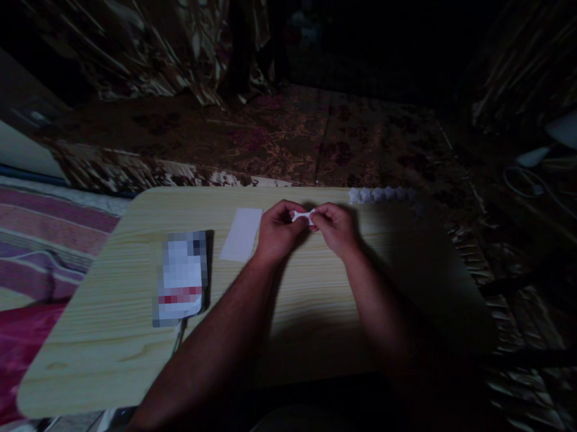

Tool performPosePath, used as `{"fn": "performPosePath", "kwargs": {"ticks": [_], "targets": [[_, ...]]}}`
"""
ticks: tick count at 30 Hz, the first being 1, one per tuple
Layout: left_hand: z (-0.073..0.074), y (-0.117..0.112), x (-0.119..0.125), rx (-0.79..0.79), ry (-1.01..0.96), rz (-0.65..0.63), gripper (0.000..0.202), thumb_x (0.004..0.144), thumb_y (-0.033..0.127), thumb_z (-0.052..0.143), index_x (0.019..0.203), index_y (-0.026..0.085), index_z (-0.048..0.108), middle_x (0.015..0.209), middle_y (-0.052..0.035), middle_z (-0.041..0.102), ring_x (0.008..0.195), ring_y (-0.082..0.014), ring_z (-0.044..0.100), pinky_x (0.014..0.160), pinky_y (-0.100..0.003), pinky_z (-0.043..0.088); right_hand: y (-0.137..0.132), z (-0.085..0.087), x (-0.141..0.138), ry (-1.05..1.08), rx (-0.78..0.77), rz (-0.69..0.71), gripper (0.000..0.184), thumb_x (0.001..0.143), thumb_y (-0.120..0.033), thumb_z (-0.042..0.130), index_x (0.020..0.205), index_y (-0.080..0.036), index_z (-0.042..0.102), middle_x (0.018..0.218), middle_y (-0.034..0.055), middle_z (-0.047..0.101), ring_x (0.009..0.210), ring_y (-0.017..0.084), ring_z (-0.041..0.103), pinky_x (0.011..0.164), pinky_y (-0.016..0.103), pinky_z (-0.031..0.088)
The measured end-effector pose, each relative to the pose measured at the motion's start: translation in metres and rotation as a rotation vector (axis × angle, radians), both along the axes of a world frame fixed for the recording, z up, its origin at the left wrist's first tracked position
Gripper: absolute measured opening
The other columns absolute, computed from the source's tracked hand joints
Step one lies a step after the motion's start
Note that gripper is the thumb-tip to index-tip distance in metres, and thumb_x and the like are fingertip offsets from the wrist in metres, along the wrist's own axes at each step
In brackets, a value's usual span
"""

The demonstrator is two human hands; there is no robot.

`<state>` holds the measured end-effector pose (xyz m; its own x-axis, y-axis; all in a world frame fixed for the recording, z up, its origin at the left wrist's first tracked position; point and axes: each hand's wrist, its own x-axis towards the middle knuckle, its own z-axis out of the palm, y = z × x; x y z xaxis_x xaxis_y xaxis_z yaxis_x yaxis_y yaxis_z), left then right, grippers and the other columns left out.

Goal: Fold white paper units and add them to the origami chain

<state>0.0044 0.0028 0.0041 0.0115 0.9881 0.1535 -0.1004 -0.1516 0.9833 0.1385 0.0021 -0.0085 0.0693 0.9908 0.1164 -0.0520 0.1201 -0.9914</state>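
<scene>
Both my hands meet over the middle of a light wooden table. My left hand and my right hand are closed in a pinch on one small white piece of paper held between the fingertips, just above the tabletop. A white paper strip lies flat on the table just left of my left hand. A row of small white folded paper pieces sits at the table's far right edge, beyond my right hand.
A phone with a lit screen lies on the table's left part, a cable running from its near end. Patterned rugs and draped shiny fabric surround the table. White cables lie on the floor at right. The room is dark.
</scene>
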Motion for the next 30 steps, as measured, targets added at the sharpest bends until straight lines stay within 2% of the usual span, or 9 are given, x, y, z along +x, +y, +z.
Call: {"fn": "performPosePath", "kwargs": {"ticks": [5,11,30], "targets": [[-0.0005,0.0003,-0.0001,0.006,-0.011,-0.019,0.017,0.064,0.021,0.072,0.080,0.017,0.065,0.071,-0.0005,0.063,0.061,-0.0109,0.054,0.059,-0.023,0.042,0.0011,-0.0024,0.0000,0.033,0.017,-0.003,0.017,0.071,-0.033,0.066,0.074,-0.017,0.061,0.064,-0.0020,0.062,0.056,0.010,0.057,0.057,0.025,0.053],[-0.0018,0.0008,-0.0001,0.012,-0.022,-0.033,0.017,0.064,0.022,0.072,0.077,0.016,0.063,0.069,-0.0002,0.063,0.060,-0.0108,0.055,0.058,-0.023,0.042,0.0008,-0.0025,0.0006,0.026,0.052,0.004,0.018,0.072,-0.033,0.066,0.081,-0.017,0.063,0.073,-0.0002,0.066,0.061,0.011,0.060,0.057,0.024,0.053],[-0.0057,0.0014,0.0003,0.020,0.001,-0.030,0.018,0.062,0.021,0.073,0.076,0.017,0.063,0.066,0.0014,0.061,0.058,-0.0101,0.051,0.055,-0.022,0.040,0.0007,-0.0035,0.0012,-0.025,0.073,-0.027,0.015,0.074,-0.032,0.063,0.074,-0.017,0.063,0.063,-0.0023,0.061,0.056,0.011,0.058,0.054,0.024,0.053]]}}
